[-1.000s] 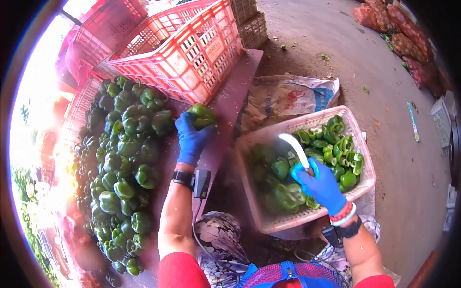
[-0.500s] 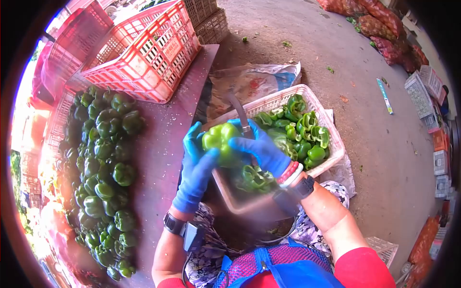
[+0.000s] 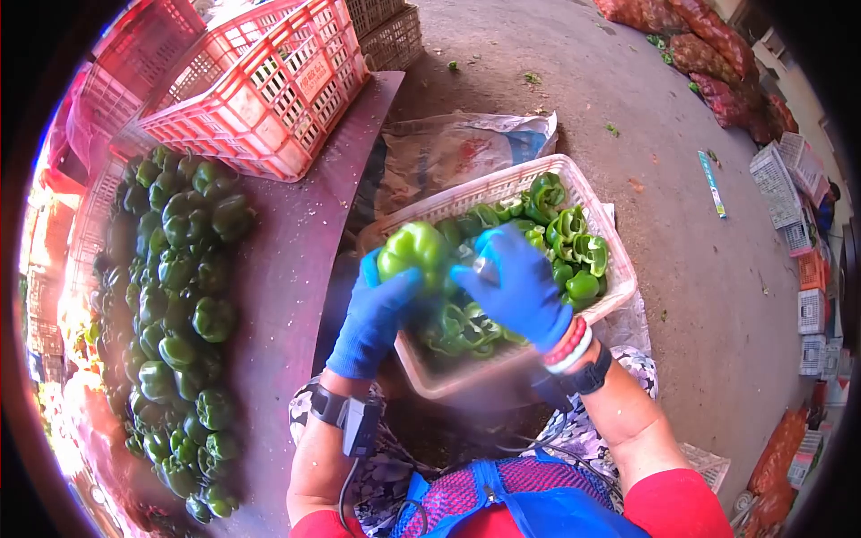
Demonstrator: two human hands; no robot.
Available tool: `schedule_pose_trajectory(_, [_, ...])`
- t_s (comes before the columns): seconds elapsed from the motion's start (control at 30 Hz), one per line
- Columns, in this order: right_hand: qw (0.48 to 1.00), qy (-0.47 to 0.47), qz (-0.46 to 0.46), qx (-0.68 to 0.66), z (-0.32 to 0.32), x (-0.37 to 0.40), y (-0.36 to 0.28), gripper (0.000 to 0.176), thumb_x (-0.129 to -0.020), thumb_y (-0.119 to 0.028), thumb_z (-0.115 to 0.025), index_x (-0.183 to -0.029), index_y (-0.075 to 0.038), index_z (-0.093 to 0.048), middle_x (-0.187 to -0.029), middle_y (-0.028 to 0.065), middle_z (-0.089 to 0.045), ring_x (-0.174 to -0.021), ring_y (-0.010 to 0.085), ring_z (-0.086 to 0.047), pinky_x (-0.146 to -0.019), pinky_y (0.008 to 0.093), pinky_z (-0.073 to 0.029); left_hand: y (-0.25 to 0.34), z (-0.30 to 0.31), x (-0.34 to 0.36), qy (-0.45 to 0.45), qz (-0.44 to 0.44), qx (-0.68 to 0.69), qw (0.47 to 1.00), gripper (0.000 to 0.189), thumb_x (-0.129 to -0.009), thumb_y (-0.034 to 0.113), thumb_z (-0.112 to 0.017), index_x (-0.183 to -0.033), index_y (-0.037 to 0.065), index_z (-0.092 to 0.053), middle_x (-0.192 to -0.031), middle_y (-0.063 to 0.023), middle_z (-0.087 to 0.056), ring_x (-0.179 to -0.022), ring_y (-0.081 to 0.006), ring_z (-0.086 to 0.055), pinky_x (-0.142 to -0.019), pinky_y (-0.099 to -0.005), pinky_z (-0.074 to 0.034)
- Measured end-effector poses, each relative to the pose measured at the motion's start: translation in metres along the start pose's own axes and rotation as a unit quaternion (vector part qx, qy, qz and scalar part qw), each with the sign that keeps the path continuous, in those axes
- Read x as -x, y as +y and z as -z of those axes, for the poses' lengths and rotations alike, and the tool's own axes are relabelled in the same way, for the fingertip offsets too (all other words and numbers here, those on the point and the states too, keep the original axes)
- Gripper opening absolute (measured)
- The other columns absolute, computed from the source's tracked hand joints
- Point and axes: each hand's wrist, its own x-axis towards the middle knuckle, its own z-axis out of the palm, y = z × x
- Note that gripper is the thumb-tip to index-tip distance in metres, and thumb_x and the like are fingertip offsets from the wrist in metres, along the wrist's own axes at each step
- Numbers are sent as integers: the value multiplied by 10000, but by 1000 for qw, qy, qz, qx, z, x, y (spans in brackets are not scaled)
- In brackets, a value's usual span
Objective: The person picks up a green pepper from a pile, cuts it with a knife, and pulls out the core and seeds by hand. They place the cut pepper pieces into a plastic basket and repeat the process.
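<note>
My left hand (image 3: 375,314), in a blue glove, holds a light green bell pepper (image 3: 414,254) above the near left part of a pale crate (image 3: 587,184). Just right of the pepper is my right hand (image 3: 518,285), also gloved in blue, its fingers curled round something small and mostly hidden, perhaps the knife handle. The blade cannot be made out. Cut green peppers (image 3: 574,235) lie in the crate below both hands. Blur covers the area between the hands.
Many whole green peppers (image 3: 179,351) are heaped on the table (image 3: 278,269) at left. A red crate (image 3: 269,99) stands behind them. A flattened sack (image 3: 448,161) lies beyond the pale crate. Filled net sacks (image 3: 695,54) and more crates (image 3: 778,184) line the far right.
My right hand has moved right, away from the pepper, and turned. The dark curved blade seen before above it no longer shows. My left hand still holds the pepper.
</note>
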Motion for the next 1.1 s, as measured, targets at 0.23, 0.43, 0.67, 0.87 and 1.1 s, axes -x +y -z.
schedule_pose_trajectory(0.23, [997, -20, 18, 70, -28, 15, 2, 467, -860, -191, -691, -1265, -7, -549, -1027, 201, -664, -892, 385, -679, -737, 479, -544, -15, -10, -11, 195, -42, -305, 931, 841, -705, 341, -858, -1368, 2, -467, -1172, -183, -660, -1045, -267, -673, -909, -388, -555])
schedule_pose_trajectory(0.43, [996, -40, -46, 65, -42, 18, 3, 529, -888, -187, -680, -1334, 13, -477, -1037, 234, -663, -877, 414, -682, -731, 506, -545, -16, -33, -5, 224, -133, -373, 891, 866, -703, 275, -840, -1410, -4, -425, -1256, -201, -582, -1116, -267, -616, -957, -387, -528])
schedule_pose_trajectory(0.67, [952, -172, -245, -70, -30, 36, 36, 526, -915, -270, -704, -1353, -27, -547, -1122, 212, -674, -885, 381, -696, -764, 444, -562, 23, 0, 1, 239, -225, -248, 911, 768, -773, 132, -788, -1429, 5, -410, -1284, -132, -559, -1112, -208, -595, -974, -348, -527])
schedule_pose_trajectory(0.87, [870, -183, -25, -458, -11, 14, 24, 850, -988, -289, -697, -1642, -72, -199, -1637, 108, -305, -1425, 236, -430, -1150, 357, -384, -6, -37, 19, 61, -129, -413, 900, 825, -708, 219, -826, -1419, 21, -457, -1263, -148, -596, -1132, -229, -600, -984, -354, -513])
schedule_pose_trajectory(1.1, [741, -202, -180, -614, 7, 23, 13, 651, -914, -114, -735, -1509, -88, -471, -1071, 46, -682, -819, 113, -644, -711, 273, -540, 0, -34, 12, -25, -54, -119, 991, 697, -695, 172, -771, -1343, 36, -553, -1220, -79, -621, -1131, -197, -609, -995, -339, -509])
